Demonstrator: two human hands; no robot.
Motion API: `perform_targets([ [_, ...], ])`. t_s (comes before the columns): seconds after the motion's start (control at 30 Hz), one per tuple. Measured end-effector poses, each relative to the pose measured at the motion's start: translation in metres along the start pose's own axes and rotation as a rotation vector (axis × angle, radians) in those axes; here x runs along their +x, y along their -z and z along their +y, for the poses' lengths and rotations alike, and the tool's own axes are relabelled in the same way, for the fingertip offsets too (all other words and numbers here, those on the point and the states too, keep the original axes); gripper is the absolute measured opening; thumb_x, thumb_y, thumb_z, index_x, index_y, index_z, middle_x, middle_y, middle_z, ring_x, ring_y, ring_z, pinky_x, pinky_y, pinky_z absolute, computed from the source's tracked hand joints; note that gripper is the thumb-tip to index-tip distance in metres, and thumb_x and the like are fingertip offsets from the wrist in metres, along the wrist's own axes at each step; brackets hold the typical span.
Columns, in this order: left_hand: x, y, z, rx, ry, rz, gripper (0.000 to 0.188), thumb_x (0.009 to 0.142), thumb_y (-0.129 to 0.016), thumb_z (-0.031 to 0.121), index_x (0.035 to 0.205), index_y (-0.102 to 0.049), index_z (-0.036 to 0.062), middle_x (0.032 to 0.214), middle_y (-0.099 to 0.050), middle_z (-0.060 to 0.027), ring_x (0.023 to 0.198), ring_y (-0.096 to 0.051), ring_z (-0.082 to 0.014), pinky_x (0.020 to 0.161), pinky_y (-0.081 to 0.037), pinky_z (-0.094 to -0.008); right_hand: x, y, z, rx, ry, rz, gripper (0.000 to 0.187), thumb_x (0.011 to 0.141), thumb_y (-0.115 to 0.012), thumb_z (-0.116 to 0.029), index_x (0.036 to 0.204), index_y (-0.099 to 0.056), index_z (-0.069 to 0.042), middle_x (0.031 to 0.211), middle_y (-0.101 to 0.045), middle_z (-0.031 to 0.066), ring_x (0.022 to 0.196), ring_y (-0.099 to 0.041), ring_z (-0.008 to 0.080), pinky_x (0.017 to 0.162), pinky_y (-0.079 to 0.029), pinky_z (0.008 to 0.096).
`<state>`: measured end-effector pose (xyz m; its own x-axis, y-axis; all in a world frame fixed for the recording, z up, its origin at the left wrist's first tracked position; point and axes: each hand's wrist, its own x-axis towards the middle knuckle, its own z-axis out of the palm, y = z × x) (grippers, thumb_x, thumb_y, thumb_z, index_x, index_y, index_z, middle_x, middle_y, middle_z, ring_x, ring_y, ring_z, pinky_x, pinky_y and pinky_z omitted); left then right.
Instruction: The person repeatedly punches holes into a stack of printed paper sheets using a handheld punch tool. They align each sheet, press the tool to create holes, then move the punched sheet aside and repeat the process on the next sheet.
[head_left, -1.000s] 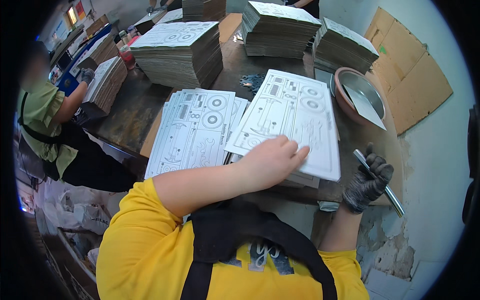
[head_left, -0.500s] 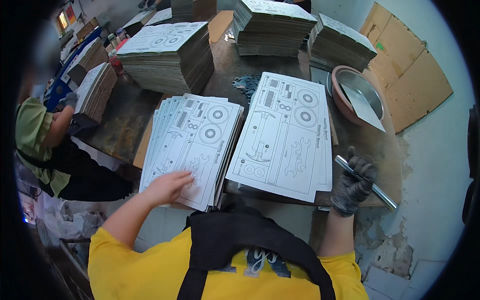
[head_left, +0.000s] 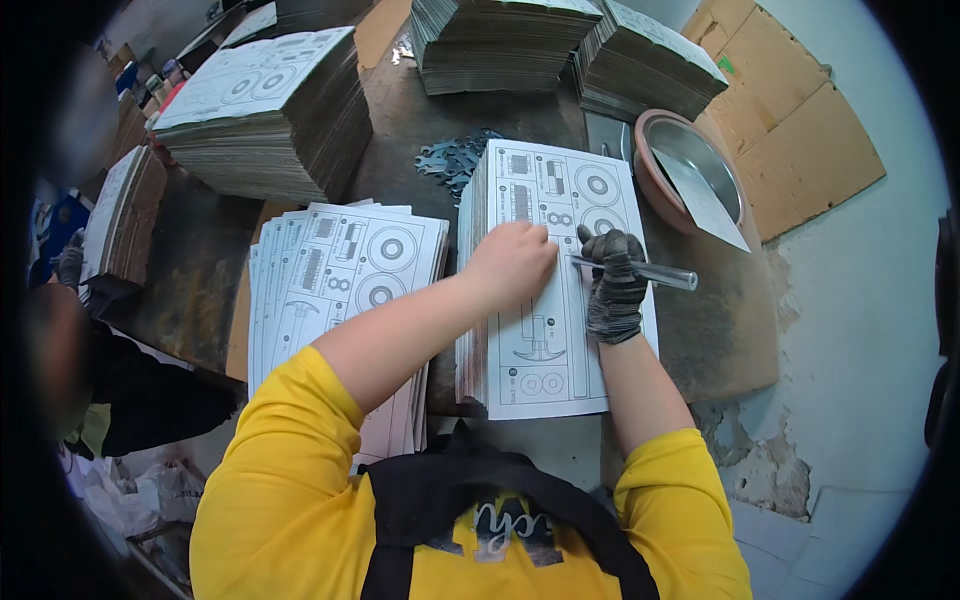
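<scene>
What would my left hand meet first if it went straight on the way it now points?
Probably the gloved right hand or the metal rod it holds, close ahead; whether the left hand would pass above them is unclear.

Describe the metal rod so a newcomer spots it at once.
On the dark table, find the stack of printed sheets right of the fanned-out pile. Over it, the grey-gloved right hand grips the metal rod, its end poking out rightward. It's straight, smooth and shiny, unlike the flat, dark wrench-shaped pieces heaped beyond.

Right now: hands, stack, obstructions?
Bare left hand over printed stack. Gloved right hand there too, gripping metal tube. Second printed pile under left forearm; nothing visibly blocking.
</scene>
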<state>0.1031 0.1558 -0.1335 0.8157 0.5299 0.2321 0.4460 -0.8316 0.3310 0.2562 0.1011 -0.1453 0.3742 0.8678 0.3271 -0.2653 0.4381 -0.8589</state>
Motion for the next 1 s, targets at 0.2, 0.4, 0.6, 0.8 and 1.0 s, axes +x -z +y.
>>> perform_targets([
  [0.2, 0.028, -0.041, -0.016, 0.061, 0.043, 0.344, 0.033, 0.082, -0.05, 0.016, 0.111, -0.052, 0.0014, 0.121, -0.048, -0.0171, 0.116, -0.044, -0.031, 0.099, -0.034, -0.0399, 0.007, 0.005, 0.008, -0.018, 0.01, -0.025, 0.026, 0.086, -0.057, -0.024, 0.068, -0.047, -0.008, 0.066, -0.049, 0.0023, 0.063, -0.047, 0.0149, 0.08, -0.045, 0.0374],
  [0.4, 0.029, -0.034, -0.012, 0.046, 0.102, 0.184, 0.04, 0.083, -0.046, 0.017, 0.12, -0.047, 0.0017, 0.13, -0.043, -0.018, 0.123, -0.038, -0.0318, 0.105, -0.027, -0.0404, 0.007, 0.008, 0.013, -0.31, -0.023, -0.142, 0.023, 0.085, -0.057, -0.026, 0.072, -0.051, -0.008, 0.067, -0.05, 0.0006, 0.065, -0.047, 0.0122, 0.068, -0.042, 0.0288],
  [0.6, 0.031, -0.038, -0.013, 0.123, 0.136, 0.175, 0.038, 0.085, -0.043, 0.018, 0.121, -0.049, 0.0064, 0.13, -0.044, -0.0145, 0.124, -0.039, -0.0279, 0.105, -0.027, -0.0378, -0.066, -0.005, -0.041, -0.309, -0.34, -0.1, 0.021, 0.082, -0.06, -0.032, 0.078, -0.059, -0.011, 0.075, -0.056, -0.001, 0.062, -0.046, 0.006, 0.056, -0.04, 0.0219],
  [0.8, 0.03, -0.031, -0.003, 0.132, 0.142, 0.107, 0.037, 0.088, -0.041, 0.017, 0.122, -0.049, 0.0059, 0.131, -0.043, -0.0139, 0.124, -0.038, -0.0264, 0.104, -0.028, -0.0365, -0.159, 0.014, -0.08, -0.565, 0.237, -0.536, 0.009, 0.075, -0.059, -0.002, 0.075, -0.054, -0.01, 0.061, -0.048, 0.0011, 0.057, -0.052, 0.0162, 0.078, -0.05, 0.0352],
  [1.0, 0.021, -0.021, 0.002, 0.101, 0.086, 0.232, 0.03, 0.083, -0.049, 0.015, 0.11, -0.056, 0.0057, 0.111, -0.057, -0.0121, 0.105, -0.052, -0.0265, 0.092, -0.04, -0.0365, -0.159, -0.004, -0.085, -0.265, -0.18, -0.051, 0.028, 0.091, -0.046, -0.017, 0.063, -0.043, -0.01, 0.058, -0.043, 0.0004, 0.061, -0.048, 0.0151, 0.088, -0.043, 0.0456],
])
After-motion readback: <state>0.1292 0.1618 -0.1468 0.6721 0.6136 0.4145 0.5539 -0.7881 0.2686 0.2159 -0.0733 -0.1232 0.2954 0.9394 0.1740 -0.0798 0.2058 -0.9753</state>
